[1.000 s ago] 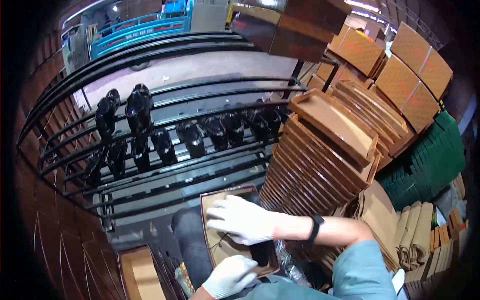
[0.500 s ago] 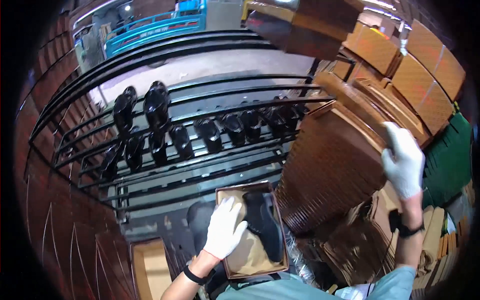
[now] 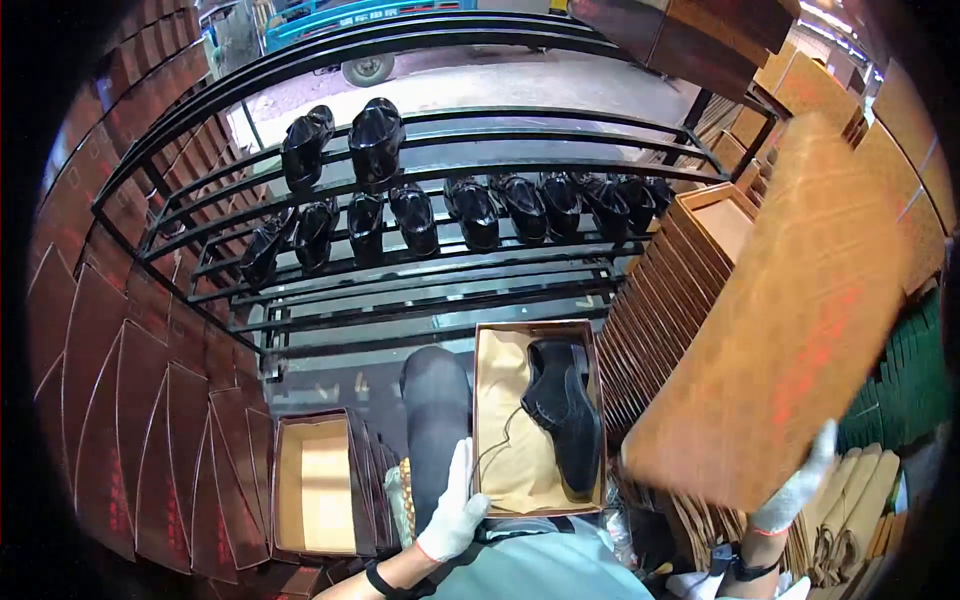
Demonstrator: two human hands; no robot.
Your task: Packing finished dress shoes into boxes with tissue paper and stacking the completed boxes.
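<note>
Lid [image 3: 765,340], brown, blurred, held up right of box [image 3: 535,326]; probably light, stiff card, best taken by opposite edges; right hand [image 3: 803,490], partly hidden, grips its lower right edge; left hand [image 3: 452,515], fingers extended, thumb apart, rests against box's left side; box holds black shoe [image 3: 567,420] beside paper [image 3: 508,400].

White, red-edged gloves [image 3: 797,497] cover each hand [image 3: 452,520], with black wristbands [image 3: 379,580], a teal top [image 3: 550,568] and dark trousers [image 3: 434,425].
</note>
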